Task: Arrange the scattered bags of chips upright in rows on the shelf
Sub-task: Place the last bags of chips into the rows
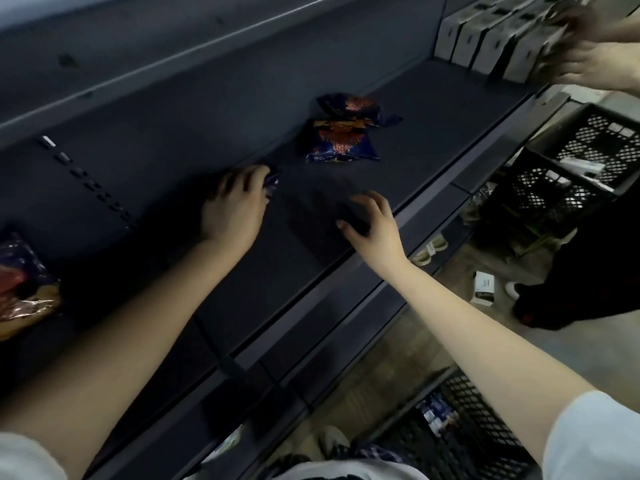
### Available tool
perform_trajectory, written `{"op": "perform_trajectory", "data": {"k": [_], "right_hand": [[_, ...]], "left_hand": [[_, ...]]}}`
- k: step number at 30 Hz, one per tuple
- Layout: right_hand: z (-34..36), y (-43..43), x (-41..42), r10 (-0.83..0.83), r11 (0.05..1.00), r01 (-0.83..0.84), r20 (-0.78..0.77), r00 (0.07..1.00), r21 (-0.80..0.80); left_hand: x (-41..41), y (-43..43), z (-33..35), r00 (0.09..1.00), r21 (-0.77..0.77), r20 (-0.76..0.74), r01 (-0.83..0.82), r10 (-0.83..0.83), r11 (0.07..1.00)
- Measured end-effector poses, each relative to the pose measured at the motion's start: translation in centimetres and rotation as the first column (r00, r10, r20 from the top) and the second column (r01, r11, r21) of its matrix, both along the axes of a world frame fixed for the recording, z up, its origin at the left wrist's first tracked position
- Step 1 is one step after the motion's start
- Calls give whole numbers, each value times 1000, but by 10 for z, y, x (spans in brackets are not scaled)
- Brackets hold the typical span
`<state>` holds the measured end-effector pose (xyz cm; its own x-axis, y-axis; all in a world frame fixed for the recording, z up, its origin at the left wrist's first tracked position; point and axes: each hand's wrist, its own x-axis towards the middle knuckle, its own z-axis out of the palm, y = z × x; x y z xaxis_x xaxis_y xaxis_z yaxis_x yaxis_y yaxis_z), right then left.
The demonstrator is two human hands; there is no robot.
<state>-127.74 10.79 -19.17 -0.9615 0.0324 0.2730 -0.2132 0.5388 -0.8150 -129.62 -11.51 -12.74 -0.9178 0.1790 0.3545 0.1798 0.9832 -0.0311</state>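
Observation:
Two dark blue chip bags with orange print lie flat on the dark shelf (pixel 433 109), one (pixel 337 142) in front of the other (pixel 349 103). My left hand (pixel 235 206) reaches over the shelf and its fingers curl round the edge of another blue bag (pixel 272 183), mostly hidden under the hand. My right hand (pixel 372 223) hovers over the shelf to the right of it, fingers spread, holding nothing. One more chip bag (pixel 20 282) stands at the far left edge of the shelf.
Grey boxes (pixel 485 39) stand in a row at the shelf's far right, where another person's hands (pixel 588 53) handle them. Black plastic crates (pixel 571 161) sit on the floor to the right and another crate (pixel 460 427) lies below. The shelf's front rail (pixel 346 306) runs diagonally.

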Motion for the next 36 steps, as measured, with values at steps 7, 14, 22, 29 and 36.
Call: {"op": "perform_trajectory", "data": {"k": [7, 14, 22, 29, 36], "right_hand": [[33, -28, 3, 154, 983, -156, -27, 988, -97], [77, -66, 13, 616, 778, -627, 155, 772, 32], [88, -154, 63, 848, 462, -864, 385, 363, -202], [82, -225, 86, 841, 507, -850, 298, 452, -141], [88, -281, 104, 679, 731, -540, 359, 640, -418]], "left_hand": [[37, 13, 30, 983, 148, -126, 151, -132, 977], [77, -38, 52, 942, 586, 110, 197, -318, 786], [158, -123, 63, 840, 796, 356, -43, -410, 604], [222, -191, 71, 995, 734, 90, -89, 34, 673], [275, -179, 40, 989, -67, -107, -106, 98, 992]]}}
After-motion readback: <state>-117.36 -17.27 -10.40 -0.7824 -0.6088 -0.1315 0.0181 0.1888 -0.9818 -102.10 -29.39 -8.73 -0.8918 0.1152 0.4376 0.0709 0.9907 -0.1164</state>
